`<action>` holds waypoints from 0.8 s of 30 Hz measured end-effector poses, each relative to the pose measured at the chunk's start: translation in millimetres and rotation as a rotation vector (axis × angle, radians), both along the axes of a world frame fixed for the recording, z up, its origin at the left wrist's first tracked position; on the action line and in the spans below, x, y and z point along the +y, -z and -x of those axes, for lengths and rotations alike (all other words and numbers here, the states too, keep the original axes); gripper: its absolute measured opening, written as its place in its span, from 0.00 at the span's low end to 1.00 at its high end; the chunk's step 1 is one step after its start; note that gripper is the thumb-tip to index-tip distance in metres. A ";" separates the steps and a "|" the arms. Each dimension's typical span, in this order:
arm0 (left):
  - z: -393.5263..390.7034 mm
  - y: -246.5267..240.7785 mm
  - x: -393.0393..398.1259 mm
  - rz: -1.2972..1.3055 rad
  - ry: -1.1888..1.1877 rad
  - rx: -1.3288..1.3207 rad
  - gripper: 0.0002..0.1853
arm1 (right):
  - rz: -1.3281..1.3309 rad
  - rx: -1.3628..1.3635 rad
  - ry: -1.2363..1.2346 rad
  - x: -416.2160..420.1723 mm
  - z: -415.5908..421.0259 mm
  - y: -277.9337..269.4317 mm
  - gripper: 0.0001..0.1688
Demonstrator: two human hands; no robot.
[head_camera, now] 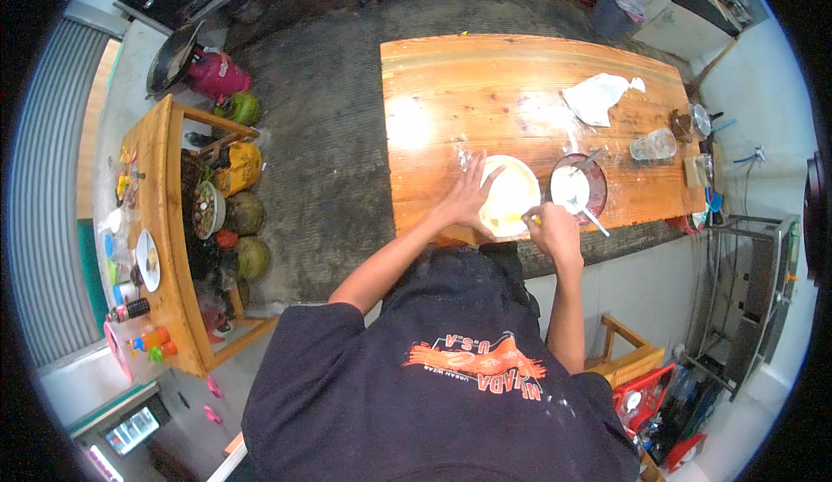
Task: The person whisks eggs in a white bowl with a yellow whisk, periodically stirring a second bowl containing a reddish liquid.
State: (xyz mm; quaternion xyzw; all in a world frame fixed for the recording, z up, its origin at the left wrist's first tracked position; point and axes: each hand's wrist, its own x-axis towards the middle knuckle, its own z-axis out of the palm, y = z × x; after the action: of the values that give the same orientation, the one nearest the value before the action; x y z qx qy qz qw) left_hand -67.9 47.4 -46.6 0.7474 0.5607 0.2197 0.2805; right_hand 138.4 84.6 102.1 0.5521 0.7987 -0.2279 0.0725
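A round pale bowl (520, 179) stands near the front edge of the wooden table, its inside washed out by glare. My left hand (467, 196) spreads its fingers over the bowl's left side and rim. In my right hand (554, 225), at the bowl's lower right, is a thin yellow-handled utensil (518, 218); its tip points into the bowl and its kind is unclear. Just right of it, a white mass (569, 181), perhaps flour or a filled bowl, sits in a reddish-brown dish (599, 186). A metal spoon (590, 159) and a white-handled utensil (595, 220) rest there.
On the wooden table (468, 85) lie a white plastic bag (597, 97) and a clear cup (653, 144). Jars (699, 171) line its right end. A wooden bench (172, 235) with a plate stands at left, gas cylinders (250, 209) beside it. A metal rack (747, 287) is at right.
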 end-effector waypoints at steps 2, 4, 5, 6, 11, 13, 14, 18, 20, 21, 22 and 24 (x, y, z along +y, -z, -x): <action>0.4 -1.7 0.4 -0.009 -0.001 0.001 0.87 | -0.101 0.048 0.150 3.2 7.0 4.3 0.12; -1.9 -2.2 -0.5 -0.017 0.012 -0.003 0.87 | 0.005 -0.027 0.036 -2.6 -8.0 47.7 0.12; -1.6 -2.4 1.7 -0.024 0.012 -0.003 0.87 | 0.056 -0.061 -0.027 -3.5 -12.5 59.8 0.11; 2.8 0.4 3.1 -0.034 -0.001 0.007 0.87 | 0.093 -0.052 -0.023 -6.4 -0.6 36.0 0.11; 0.3 3.1 -1.2 -0.013 -0.008 0.031 0.86 | -0.045 0.033 0.130 -1.4 8.6 5.4 0.11; -1.9 0.6 -1.9 -0.021 0.010 0.017 0.86 | -0.053 -0.031 0.136 -4.3 4.3 47.7 0.12; -1.1 -2.3 0.2 -0.029 0.012 0.010 0.86 | -0.009 -0.067 0.022 -9.3 -9.2 69.5 0.12; -2.5 -6.5 -1.4 0.026 0.011 0.050 0.86 | -0.073 0.135 0.097 -13.4 -7.0 18.1 0.13; -0.6 -5.8 1.7 0.003 0.020 0.058 0.86 | -0.106 0.080 0.168 -5.7 6.5 25.2 0.12; -0.4 -6.4 1.9 0.019 0.019 0.059 0.85 | -0.115 0.056 0.205 -6.9 13.1 32.4 0.12; -0.7 -7.0 2.2 0.035 0.017 0.061 0.85 | 0.031 -0.078 0.056 -7.9 12.6 42.2 0.11; 4.0 -6.5 5.3 0.020 0.011 0.066 0.85 | 0.057 -0.044 -0.022 -20.2 9.5 31.8 0.11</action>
State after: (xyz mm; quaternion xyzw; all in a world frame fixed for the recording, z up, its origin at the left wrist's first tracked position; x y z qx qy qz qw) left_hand -71.9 52.7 -40.2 0.7547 0.5675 0.1878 0.2704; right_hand 128.9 64.4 70.3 0.5459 0.7962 -0.2375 0.1082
